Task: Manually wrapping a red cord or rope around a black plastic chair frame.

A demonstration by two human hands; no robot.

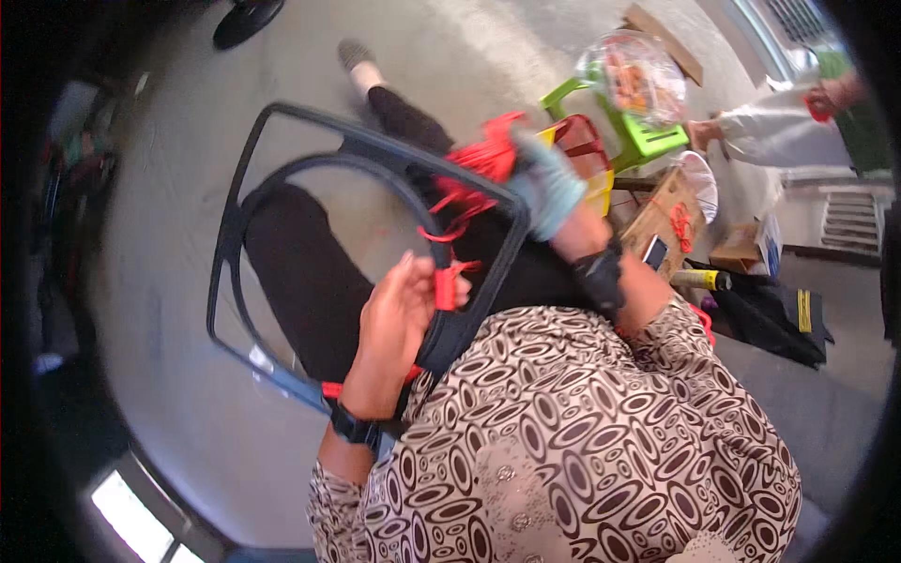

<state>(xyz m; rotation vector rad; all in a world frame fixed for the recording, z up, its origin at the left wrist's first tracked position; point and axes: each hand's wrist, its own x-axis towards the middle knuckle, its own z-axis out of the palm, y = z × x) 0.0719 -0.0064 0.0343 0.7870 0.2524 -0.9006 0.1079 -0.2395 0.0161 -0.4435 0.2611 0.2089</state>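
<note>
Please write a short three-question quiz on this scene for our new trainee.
1. True or false: the left hand pinches red cord against the black frame.
2. What covers the right hand? A) a pale blue glove B) nothing C) a black mitten
3. What colour is the stool behind the frame?

Key: 1 true; 2 A; 3 green.

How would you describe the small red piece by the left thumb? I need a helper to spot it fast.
Start at the big dark frame lying across the person's lap. Follow its lower right bar down to the left hand. The red clip sits on that bar by the thumb, short and blocky, unlike the loose red cord bundle at the gloved right hand.
</note>
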